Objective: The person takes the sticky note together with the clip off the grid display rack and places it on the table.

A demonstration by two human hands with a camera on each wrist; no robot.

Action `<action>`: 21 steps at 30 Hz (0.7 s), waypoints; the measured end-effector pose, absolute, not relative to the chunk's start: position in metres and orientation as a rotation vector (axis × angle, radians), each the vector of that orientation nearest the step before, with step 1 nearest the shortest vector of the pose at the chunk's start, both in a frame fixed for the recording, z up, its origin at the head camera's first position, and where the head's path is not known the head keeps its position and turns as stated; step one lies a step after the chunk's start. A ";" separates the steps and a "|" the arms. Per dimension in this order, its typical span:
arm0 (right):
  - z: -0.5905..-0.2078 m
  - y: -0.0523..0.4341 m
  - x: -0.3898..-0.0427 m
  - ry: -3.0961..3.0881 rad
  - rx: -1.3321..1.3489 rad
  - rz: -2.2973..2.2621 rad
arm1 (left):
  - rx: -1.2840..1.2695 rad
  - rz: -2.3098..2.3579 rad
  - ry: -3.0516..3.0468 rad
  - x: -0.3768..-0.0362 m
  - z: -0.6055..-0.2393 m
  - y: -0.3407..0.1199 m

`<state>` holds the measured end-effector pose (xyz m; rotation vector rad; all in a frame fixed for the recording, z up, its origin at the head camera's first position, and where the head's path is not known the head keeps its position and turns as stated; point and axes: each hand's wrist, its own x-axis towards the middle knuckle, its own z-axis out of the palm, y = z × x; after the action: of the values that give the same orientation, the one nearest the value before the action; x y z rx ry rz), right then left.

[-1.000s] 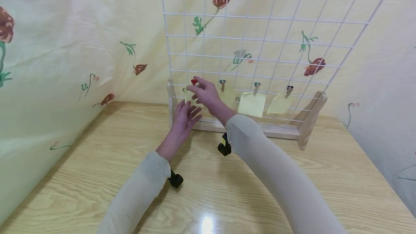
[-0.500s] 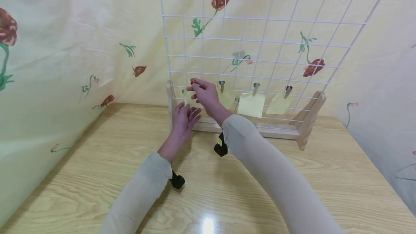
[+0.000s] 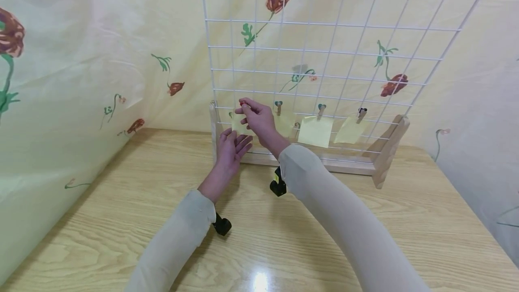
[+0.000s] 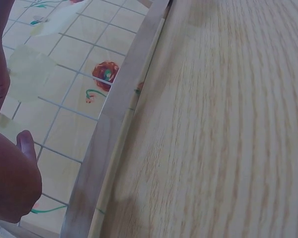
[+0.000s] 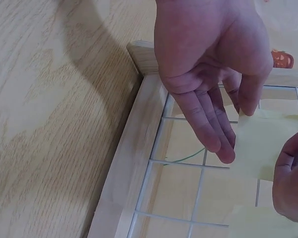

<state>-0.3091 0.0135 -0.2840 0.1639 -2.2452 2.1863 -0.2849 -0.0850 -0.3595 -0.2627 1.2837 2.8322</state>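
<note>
A yellow note [image 3: 237, 125] hangs at the left end of a white wire grid [image 3: 324, 53] on a wooden stand [image 3: 381, 157]. My left hand [image 3: 233, 145] is under it; thumb and straight fingers pinch the note's [image 5: 260, 144] lower edge. My right hand [image 3: 256, 115] is at the note's top edge and pinches a small red clip [image 3: 246, 105], mostly hidden by its fingers. In the left wrist view a strip of the note [image 4: 1, 127] shows beside my left thumb [image 4: 26, 144].
Two more yellow notes [image 3: 315, 130] [image 3: 349, 130] hang from small clips [image 3: 321, 108] further right on the same grid wire. The stand sits at the back of a wooden table [image 3: 365, 202]. Floral cloth [image 3: 81, 57] surrounds the table on the left, back and right.
My right hand has dipped slightly, bringing the red clip down to the note's top edge; the clip is now mostly hidden in the fingers. The left hand has stayed in place.
</note>
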 end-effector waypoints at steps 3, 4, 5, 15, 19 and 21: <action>-0.284 0.014 -0.308 -2.225 0.171 2.186 | -0.263 2.831 1.295 -0.285 -0.360 -0.085; -0.284 0.014 -0.308 -2.218 0.173 2.187 | -0.264 2.831 1.299 -0.285 -0.360 -0.085; -0.284 0.014 -0.308 -2.207 0.173 2.191 | -0.263 2.831 1.299 -0.285 -0.359 -0.085; -0.287 0.009 -0.310 -2.094 0.123 2.167 | -0.272 2.832 1.312 -0.285 -0.358 -0.084; -0.287 0.008 -0.310 -2.079 0.104 2.156 | -0.261 2.823 1.330 -0.284 -0.358 -0.084; -0.287 0.008 -0.310 -2.079 0.099 2.147 | -0.255 2.817 1.338 -0.284 -0.358 -0.085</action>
<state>-0.3104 0.0076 -0.2867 0.0993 -2.0792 2.1465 -0.2845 -0.0846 -0.3579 -0.2550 1.3380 2.8175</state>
